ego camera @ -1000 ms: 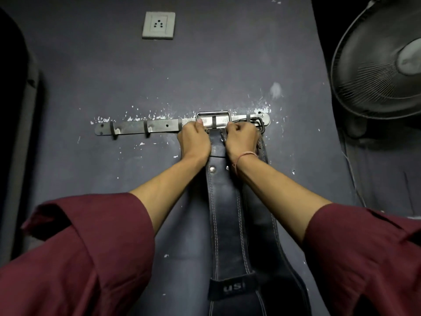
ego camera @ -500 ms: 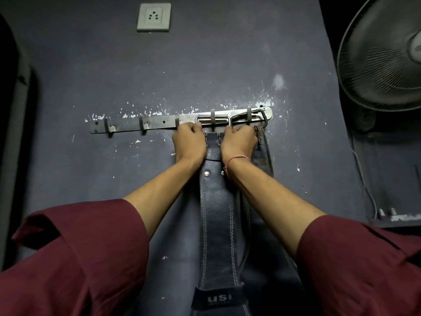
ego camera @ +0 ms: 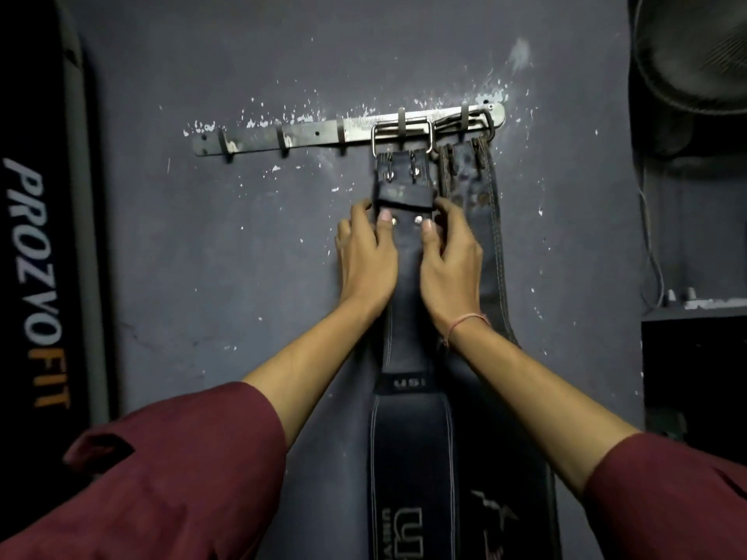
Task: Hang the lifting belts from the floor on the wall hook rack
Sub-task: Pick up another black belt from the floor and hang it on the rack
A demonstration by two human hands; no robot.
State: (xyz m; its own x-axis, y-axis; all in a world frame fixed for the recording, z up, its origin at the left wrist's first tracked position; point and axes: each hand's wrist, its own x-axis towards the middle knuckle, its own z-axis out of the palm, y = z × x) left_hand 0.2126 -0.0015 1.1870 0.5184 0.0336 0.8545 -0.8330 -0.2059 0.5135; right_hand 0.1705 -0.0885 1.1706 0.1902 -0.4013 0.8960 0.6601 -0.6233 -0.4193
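A metal hook rack [ego camera: 315, 135] is fixed to the dark wall. A black leather lifting belt [ego camera: 408, 430] hangs from it by its steel buckle [ego camera: 402, 133], looped over a hook. Behind it to the right a second dark belt [ego camera: 485, 220] hangs from the rack's last hook. My left hand [ego camera: 366, 256] holds the front belt's left edge just under the leather loop, thumb on its face. My right hand [ego camera: 450, 260] holds the right edge the same way.
Three hooks on the rack's left part [ego camera: 226, 145] carry nothing. A black upright pad with "PROZVOFIT" lettering [ego camera: 36, 276] stands at the left. A fan [ego camera: 695, 46] is at the top right, above a dark shelf [ego camera: 695, 317] with a cable.
Both hands have slid down from the buckle at the rack to the belt's strap below the loop. The buckle now hangs on the hook by itself.
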